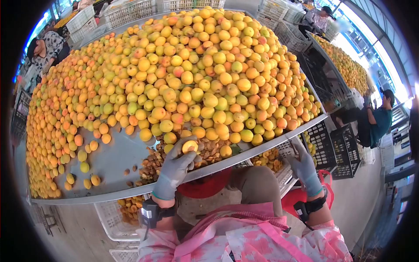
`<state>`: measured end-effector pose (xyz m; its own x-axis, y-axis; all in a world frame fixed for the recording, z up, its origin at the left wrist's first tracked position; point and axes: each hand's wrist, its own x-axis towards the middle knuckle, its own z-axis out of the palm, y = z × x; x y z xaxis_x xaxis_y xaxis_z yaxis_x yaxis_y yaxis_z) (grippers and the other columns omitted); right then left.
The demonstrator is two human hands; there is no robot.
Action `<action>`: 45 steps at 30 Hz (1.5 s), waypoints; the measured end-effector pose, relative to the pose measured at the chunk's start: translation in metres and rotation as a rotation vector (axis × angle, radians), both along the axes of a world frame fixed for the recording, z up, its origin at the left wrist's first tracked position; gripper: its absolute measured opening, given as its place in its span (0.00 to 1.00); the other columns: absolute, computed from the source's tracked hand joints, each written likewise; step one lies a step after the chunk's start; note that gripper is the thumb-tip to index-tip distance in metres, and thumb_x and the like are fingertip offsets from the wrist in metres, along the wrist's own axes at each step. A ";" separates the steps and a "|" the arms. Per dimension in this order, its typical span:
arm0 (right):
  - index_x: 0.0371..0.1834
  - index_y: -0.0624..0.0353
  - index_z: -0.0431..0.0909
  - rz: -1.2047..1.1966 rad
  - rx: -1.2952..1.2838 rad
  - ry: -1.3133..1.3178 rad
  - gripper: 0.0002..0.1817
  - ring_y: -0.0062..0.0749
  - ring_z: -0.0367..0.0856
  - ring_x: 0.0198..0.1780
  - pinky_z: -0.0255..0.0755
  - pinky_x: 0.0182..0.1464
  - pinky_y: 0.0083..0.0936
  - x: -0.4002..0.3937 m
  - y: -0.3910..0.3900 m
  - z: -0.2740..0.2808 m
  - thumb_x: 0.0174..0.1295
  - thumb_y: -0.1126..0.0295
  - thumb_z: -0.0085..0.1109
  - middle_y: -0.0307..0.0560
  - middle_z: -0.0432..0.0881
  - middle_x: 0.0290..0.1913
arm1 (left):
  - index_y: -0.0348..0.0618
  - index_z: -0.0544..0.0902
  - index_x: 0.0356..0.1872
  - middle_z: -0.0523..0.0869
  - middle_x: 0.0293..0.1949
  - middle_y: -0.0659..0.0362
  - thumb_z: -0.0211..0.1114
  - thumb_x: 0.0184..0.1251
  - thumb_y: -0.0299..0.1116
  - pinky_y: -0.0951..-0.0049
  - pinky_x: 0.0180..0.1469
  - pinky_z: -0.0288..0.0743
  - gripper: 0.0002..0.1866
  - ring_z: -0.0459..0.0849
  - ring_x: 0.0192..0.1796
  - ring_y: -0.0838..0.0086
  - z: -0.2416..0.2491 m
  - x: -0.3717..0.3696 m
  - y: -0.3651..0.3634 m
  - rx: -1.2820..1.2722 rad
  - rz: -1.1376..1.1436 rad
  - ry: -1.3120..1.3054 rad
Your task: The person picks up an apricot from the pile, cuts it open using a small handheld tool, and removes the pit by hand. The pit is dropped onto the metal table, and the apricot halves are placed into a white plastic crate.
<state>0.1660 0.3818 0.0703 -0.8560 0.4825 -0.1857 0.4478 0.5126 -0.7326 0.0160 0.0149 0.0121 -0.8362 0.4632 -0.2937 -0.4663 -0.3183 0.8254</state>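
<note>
My left hand (176,167), in a grey glove, is closed around an apricot half (190,146) with its cut face up, just above a heap of brown pits (161,161) on the metal table (118,157). My right hand (302,166), also gloved, hangs past the table's right edge over a white crate of apricot pieces (267,159), fingers loosely spread and holding nothing. A huge pile of yellow-orange apricots (187,74) covers most of the table in front of me.
White crates (114,218) with fruit stand under the table's front edge. Black crates (336,150) sit to the right. A person in green (379,122) works at another fruit-laden table (345,65); other people are at the far left (46,48) and far back (318,19).
</note>
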 end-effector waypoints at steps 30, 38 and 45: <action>0.52 0.70 0.77 0.384 -0.894 0.717 0.16 0.21 0.80 0.37 0.74 0.43 0.18 -0.164 -0.251 0.003 0.59 0.79 0.56 0.42 0.82 0.38 | 0.38 0.79 0.49 0.83 0.39 0.63 0.73 0.60 0.30 0.82 0.39 0.76 0.18 0.79 0.37 0.85 -0.024 0.002 -0.001 0.031 0.134 0.020; 0.48 0.71 0.79 0.297 -1.001 0.823 0.13 0.22 0.78 0.23 0.71 0.27 0.18 -0.168 -0.253 -0.004 0.64 0.75 0.53 0.44 0.81 0.31 | 0.39 0.80 0.46 0.84 0.38 0.65 0.73 0.59 0.30 0.80 0.41 0.77 0.16 0.79 0.38 0.84 -0.031 0.002 0.005 -0.054 0.155 0.070; 0.48 0.71 0.78 0.319 -1.033 0.821 0.12 0.22 0.78 0.23 0.71 0.27 0.19 -0.171 -0.254 -0.005 0.68 0.75 0.51 0.43 0.81 0.30 | 0.39 0.79 0.47 0.84 0.38 0.64 0.72 0.60 0.29 0.81 0.43 0.76 0.15 0.80 0.39 0.84 -0.027 0.002 0.005 0.019 0.156 0.025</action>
